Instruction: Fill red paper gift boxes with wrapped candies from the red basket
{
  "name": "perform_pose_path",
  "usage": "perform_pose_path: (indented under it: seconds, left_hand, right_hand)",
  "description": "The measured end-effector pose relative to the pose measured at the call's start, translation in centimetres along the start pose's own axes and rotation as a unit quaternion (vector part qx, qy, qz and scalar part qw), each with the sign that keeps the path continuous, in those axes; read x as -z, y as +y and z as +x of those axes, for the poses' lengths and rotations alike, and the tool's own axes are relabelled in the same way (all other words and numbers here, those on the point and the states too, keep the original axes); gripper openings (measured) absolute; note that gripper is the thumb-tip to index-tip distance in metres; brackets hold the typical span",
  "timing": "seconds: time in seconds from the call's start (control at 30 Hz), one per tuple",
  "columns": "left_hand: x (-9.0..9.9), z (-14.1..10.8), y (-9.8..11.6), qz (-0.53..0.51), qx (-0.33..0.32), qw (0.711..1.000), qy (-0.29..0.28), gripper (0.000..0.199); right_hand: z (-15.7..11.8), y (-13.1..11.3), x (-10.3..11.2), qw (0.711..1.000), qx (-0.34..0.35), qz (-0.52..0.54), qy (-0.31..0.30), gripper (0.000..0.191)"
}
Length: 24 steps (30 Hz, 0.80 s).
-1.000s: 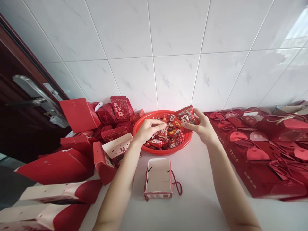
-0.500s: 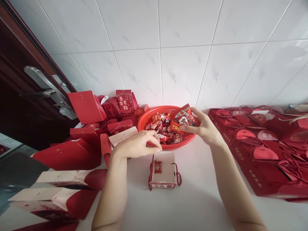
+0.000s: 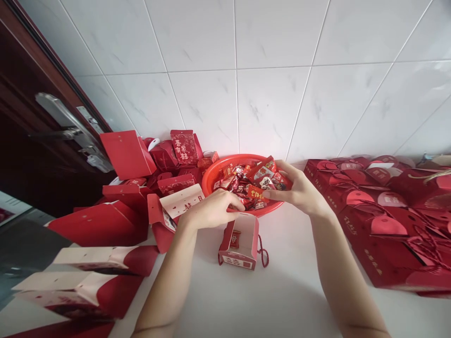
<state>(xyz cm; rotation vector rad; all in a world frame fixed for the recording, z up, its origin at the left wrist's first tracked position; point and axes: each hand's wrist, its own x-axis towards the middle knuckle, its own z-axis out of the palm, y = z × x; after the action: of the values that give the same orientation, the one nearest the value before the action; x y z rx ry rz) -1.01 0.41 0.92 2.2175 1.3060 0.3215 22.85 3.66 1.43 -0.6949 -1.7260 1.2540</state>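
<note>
A red oval basket (image 3: 211,174) full of wrapped candies stands against the wall. My right hand (image 3: 294,188) is at its right side, thumb and fingers closed on a small orange-red packet (image 3: 256,192), with a larger red packet (image 3: 263,172) beside it. In front of the basket is a small open box (image 3: 239,241) with red cord handles, slightly tilted, one red candy (image 3: 235,239) inside. My left hand (image 3: 220,206) is at the box's back edge, fingers bent together; what its fingertips grip is partly hidden.
Open red boxes (image 3: 116,225) and cream-flapped boxes (image 3: 77,295) stand on the left. Closed red boxes (image 3: 359,234) with cords fill the right. Behind are white wall tiles (image 3: 271,108); a dark door (image 3: 38,117) is at the upper left.
My left hand has moved right and down to the small box, which is now tilted with its back edge raised. The packets by my right hand have shifted slightly lower.
</note>
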Motion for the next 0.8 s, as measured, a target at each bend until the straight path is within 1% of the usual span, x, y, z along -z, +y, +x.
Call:
perform_pose_path:
  seconds: [0.07, 0.17, 0.4, 0.47, 0.53, 0.6, 0.7, 0.73, 0.8]
  left_hand:
    - [-0.2, 0.2, -0.3, 0.007, 0.004, 1.000, -0.004, 0.019]
    - [-0.5, 0.5, -0.7, 0.014, 0.023, 1.000, 0.008, 0.015]
    - [-1.1, 1.3, -0.7, 0.027, 0.056, 0.997, 0.039, 0.013]
    - [-0.9, 1.2, -0.5, 0.037, 0.052, 0.998, 0.024, 0.013]
    - [-0.6, 1.0, -0.4, 0.042, 0.053, 0.998, -0.004, 0.009]
    - [-0.3, 0.6, -0.4, 0.043, 0.070, 0.996, -0.027, 0.010]
    - [0.2, -0.1, -0.4, 0.051, 0.110, 0.992, -0.031, 0.024]
    - [0.4, -0.3, -0.4, 0.056, 0.120, 0.991, -0.029, 0.024]
    - [0.7, -0.5, -0.4, 0.060, 0.128, 0.990, -0.030, 0.020]
  right_hand:
    - [0.0, 0.0, 0.1, 1.000, 0.001, -0.014, -0.003, 0.052]
    - [0.0, -0.1, 0.1, 1.000, 0.006, -0.029, -0.006, 0.052]
    - [-0.1, -0.2, -0.2, 0.998, 0.002, -0.057, -0.013, 0.060]
    - [-0.2, -0.2, -0.2, 0.997, -0.005, -0.070, -0.016, 0.060]
    - [-0.3, -0.2, -0.2, 0.997, -0.015, -0.077, -0.028, 0.056]
    - [-0.4, -0.1, -0.5, 0.995, -0.027, -0.083, -0.047, 0.051]
    - [-0.5, 0.0, -1.1, 0.993, -0.032, -0.094, -0.070, 0.050]
    - [-0.5, 0.0, -1.4, 0.992, -0.028, -0.099, -0.080, 0.050]
    - [-0.5, 0.3, -2.0, 0.988, -0.020, -0.113, -0.099, 0.050]
